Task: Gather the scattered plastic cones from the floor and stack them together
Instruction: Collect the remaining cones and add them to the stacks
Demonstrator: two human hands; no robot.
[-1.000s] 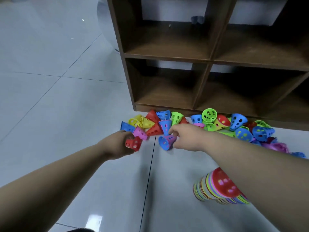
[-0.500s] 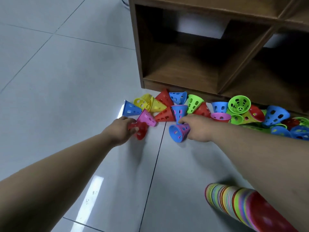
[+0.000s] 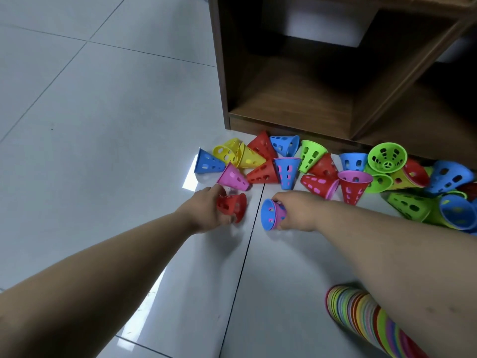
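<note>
Several perforated plastic cones in red, blue, yellow, green and pink lie scattered on the floor along the foot of a shelf. My left hand (image 3: 204,210) grips a red cone (image 3: 232,205) lying on its side. My right hand (image 3: 299,211) holds a pink cone with a blue one nested inside it (image 3: 271,214), mouth facing left. Just beyond my left hand lies a loose pink cone (image 3: 233,177). A long multicoloured stack of nested cones (image 3: 361,313) lies on the floor at lower right, partly hidden by my right forearm.
A brown wooden cubby shelf (image 3: 296,104) stands right behind the cones, its lower compartments open. Grey glossy floor tiles (image 3: 103,125) spread to the left and toward me. More cones pile up at the right edge (image 3: 449,177).
The view has tilted down and closer to the cones. Both hands have drawn back slightly toward me with their cones, away from the scattered pile.
</note>
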